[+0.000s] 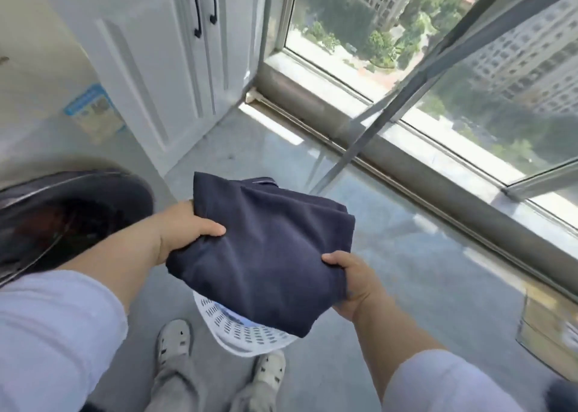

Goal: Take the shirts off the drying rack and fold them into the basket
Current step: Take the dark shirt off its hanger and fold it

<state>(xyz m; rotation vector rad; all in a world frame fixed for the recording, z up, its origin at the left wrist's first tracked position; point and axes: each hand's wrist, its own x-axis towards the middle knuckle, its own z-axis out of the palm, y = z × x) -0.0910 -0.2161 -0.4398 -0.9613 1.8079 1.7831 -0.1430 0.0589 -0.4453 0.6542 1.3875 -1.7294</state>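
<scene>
You held a folded shirt (266, 249), left hand (184, 224) and right hand (353, 283) both clamped on it, above the basket (247, 333) at 6 o'clock; dropping it in remained.

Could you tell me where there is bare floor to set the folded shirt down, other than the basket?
Bare grey floor lies between the white slotted basket and the window sill. It is crowded near the washing machine door and the feet. Left hand and right hand grip the folded navy shirt.
</scene>
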